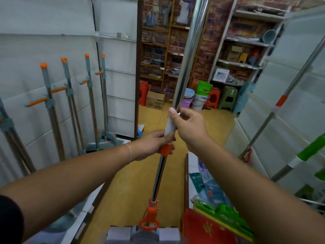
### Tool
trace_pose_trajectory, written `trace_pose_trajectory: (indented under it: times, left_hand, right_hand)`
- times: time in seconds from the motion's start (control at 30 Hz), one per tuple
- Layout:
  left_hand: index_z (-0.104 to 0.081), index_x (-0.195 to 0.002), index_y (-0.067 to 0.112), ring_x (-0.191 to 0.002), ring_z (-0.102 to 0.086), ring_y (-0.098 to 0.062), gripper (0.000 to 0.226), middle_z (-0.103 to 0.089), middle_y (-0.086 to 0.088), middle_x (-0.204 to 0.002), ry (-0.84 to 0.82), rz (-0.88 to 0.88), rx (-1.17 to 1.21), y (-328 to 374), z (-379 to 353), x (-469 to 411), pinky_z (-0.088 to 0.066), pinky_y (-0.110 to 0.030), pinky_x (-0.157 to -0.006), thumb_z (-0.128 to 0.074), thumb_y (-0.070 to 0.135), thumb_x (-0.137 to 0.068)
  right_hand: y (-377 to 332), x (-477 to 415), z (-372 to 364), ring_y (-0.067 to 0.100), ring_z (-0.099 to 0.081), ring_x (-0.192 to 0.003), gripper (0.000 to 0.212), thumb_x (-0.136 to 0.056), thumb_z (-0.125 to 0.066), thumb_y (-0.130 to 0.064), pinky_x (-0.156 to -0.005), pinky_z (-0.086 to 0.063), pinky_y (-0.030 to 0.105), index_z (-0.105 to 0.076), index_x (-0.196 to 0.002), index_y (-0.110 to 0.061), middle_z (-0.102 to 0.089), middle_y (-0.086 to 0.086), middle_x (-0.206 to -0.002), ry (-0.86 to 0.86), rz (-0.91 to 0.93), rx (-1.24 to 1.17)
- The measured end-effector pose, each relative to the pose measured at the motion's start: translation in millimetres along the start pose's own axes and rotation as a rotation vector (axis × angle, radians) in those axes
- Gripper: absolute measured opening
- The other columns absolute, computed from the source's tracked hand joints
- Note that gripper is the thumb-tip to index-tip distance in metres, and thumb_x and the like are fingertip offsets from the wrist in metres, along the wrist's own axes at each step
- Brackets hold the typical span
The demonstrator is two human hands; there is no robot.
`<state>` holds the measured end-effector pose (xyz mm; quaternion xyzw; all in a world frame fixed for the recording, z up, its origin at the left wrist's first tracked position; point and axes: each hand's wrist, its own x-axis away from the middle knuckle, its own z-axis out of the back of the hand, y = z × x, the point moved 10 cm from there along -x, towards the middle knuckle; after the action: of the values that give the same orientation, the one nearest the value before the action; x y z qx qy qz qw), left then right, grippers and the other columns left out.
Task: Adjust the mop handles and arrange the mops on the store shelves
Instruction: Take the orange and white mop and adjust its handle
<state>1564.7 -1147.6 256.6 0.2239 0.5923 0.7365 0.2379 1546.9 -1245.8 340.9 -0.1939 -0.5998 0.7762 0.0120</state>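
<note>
1. The mop (159, 176) stands nearly upright in the middle of the aisle, directly in front of the person. Its wide chrome upper tube (187, 55) runs up past the top of the view.
2. The left hand (152, 144) curls its fingers round the handle where the white sleeve (169, 127) meets the orange collar (165, 150).
3. The right hand (190, 126) grips the top of the white sleeve, thumb lying up along it, just above the left hand.
4. Below the hands a thinner chrome tube drops to an orange wringer lever (149, 218) and the grey mop head (144, 234) at the near edge.
5. On the left, at least 4 grey mops with orange tips (47, 95) lean in a row against white shelf panels.
6. On the right, 2 more handles lean on white shelving: one with an orange band (281, 101), one with a green grip (311, 149).
7. Far down the aisle, stacked buckets (202, 92), plastic stools (228, 97) and a cardboard box (155, 100) sit on the yellow floor before brick-backed shelves.
8. Near right, green and red packages (223, 213) lie beside the right forearm.
</note>
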Motion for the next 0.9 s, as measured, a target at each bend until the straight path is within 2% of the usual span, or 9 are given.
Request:
trace_pose_trajectory:
  times: [0.07,0.3,0.43,0.5,0.6,0.73,0.8,0.9]
  left_hand:
    - [-0.055,-0.118,0.015,-0.103,-0.068,-0.028,0.042,-0.068,-0.015,-0.111,0.006,-0.005,-0.005,1,6,-19,-0.053,-0.043,-0.097,-0.045,0.050,-0.097]
    - [-0.054,-0.114,0.024,-0.103,-0.068,-0.022,0.039,-0.067,-0.009,-0.112,-0.017,-0.013,-0.044,-3,35,-84,-0.051,-0.042,-0.099,-0.044,0.056,-0.094]
    - [-0.053,-0.115,0.024,-0.101,-0.069,-0.018,0.035,-0.067,-0.006,-0.111,-0.055,-0.022,-0.075,-16,55,-124,-0.054,-0.034,-0.095,-0.043,0.052,-0.098]
    - [-0.052,-0.118,0.021,-0.101,-0.069,-0.018,0.036,-0.067,-0.007,-0.111,-0.079,-0.034,-0.088,-22,65,-148,-0.055,-0.032,-0.093,-0.042,0.050,-0.099]
    - [-0.052,-0.121,0.014,-0.103,-0.068,-0.021,0.044,-0.067,-0.008,-0.112,-0.124,-0.047,-0.113,-29,85,-187,-0.054,-0.038,-0.095,-0.042,0.050,-0.098]
    - [-0.053,-0.126,0.010,-0.108,-0.065,-0.023,0.046,-0.067,-0.008,-0.112,-0.207,-0.085,-0.154,-27,115,-240,-0.052,-0.038,-0.096,-0.042,0.047,-0.099]
    - [-0.053,-0.126,0.012,-0.109,-0.064,-0.020,0.045,-0.067,-0.006,-0.113,-0.250,-0.097,-0.155,-25,129,-266,-0.052,-0.037,-0.096,-0.043,0.047,-0.099]
    - [-0.053,-0.127,0.014,-0.109,-0.064,-0.017,0.046,-0.066,-0.004,-0.115,-0.310,-0.108,-0.169,-20,146,-303,-0.052,-0.040,-0.098,-0.046,0.050,-0.097]
  right_hand:
    - [4,-20,1,0.013,-0.066,-0.089,0.036,-0.093,-0.065,-0.036,-0.069,-0.053,0.022,-0.068,-0.113,-0.006,-0.070,0.008,-0.096,-0.005,-0.002,-0.009]
    - [24,-84,-8,0.010,-0.065,-0.086,0.035,-0.094,-0.065,-0.034,-0.069,-0.051,0.023,-0.068,-0.113,-0.006,-0.068,0.002,-0.089,-0.026,-0.006,-0.017]
    - [42,-117,-18,0.010,-0.065,-0.087,0.031,-0.094,-0.064,-0.034,-0.068,-0.052,0.022,-0.068,-0.112,-0.008,-0.067,0.002,-0.089,-0.020,-0.017,0.011]
    - [51,-138,-23,0.011,-0.064,-0.082,0.025,-0.095,-0.064,-0.032,-0.069,-0.056,0.029,-0.069,-0.105,-0.010,-0.067,0.009,-0.087,-0.002,-0.014,0.030]
    - [65,-176,-29,0.014,-0.061,-0.081,0.024,-0.094,-0.065,-0.029,-0.078,-0.057,0.044,-0.070,-0.098,-0.007,-0.067,0.026,-0.098,0.066,-0.020,0.060]
    - [80,-228,-38,0.016,-0.058,-0.079,0.026,-0.093,-0.066,-0.031,-0.080,-0.056,0.051,-0.071,-0.094,-0.005,-0.064,0.031,-0.098,0.143,-0.013,0.119]
    - [86,-253,-42,0.017,-0.057,-0.078,0.024,-0.093,-0.066,-0.032,-0.077,-0.056,0.049,-0.071,-0.092,-0.008,-0.062,0.032,-0.098,0.171,-0.031,0.124]
    - [87,-287,-43,0.016,-0.055,-0.075,0.024,-0.093,-0.066,-0.033,-0.067,-0.052,0.035,-0.072,-0.090,-0.011,-0.059,0.030,-0.087,0.219,-0.027,0.151]
